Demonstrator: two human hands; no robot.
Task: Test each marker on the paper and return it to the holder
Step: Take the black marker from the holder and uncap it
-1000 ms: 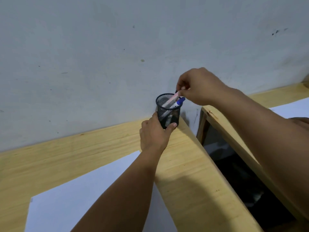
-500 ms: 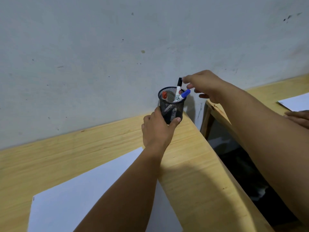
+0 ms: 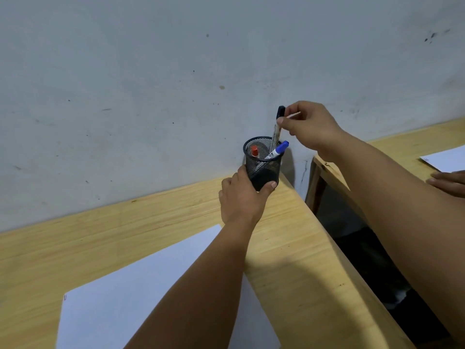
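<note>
A black mesh holder (image 3: 264, 164) stands at the far right corner of the wooden desk, against the wall. My left hand (image 3: 242, 197) grips its lower part. Inside it lean a red-capped marker (image 3: 255, 151) and a blue-capped marker (image 3: 279, 149). My right hand (image 3: 308, 124) pinches a black-capped marker (image 3: 278, 122) near its cap; the marker is upright, lifted partly above the rim with its lower end still inside the holder. A white sheet of paper (image 3: 130, 293) lies on the desk near me, partly under my left forearm.
The grey wall runs just behind the holder. A dark gap (image 3: 372, 250) separates my desk (image 3: 100, 238) from a second wooden desk (image 3: 392, 152) at the right, where another sheet (image 3: 445, 158) lies and another person's hand (image 3: 450, 183) rests.
My right hand let go of the red marker in the holder, reached for the black-capped marker, took hold of it and raised it. My left hand kept its grip on the holder.
</note>
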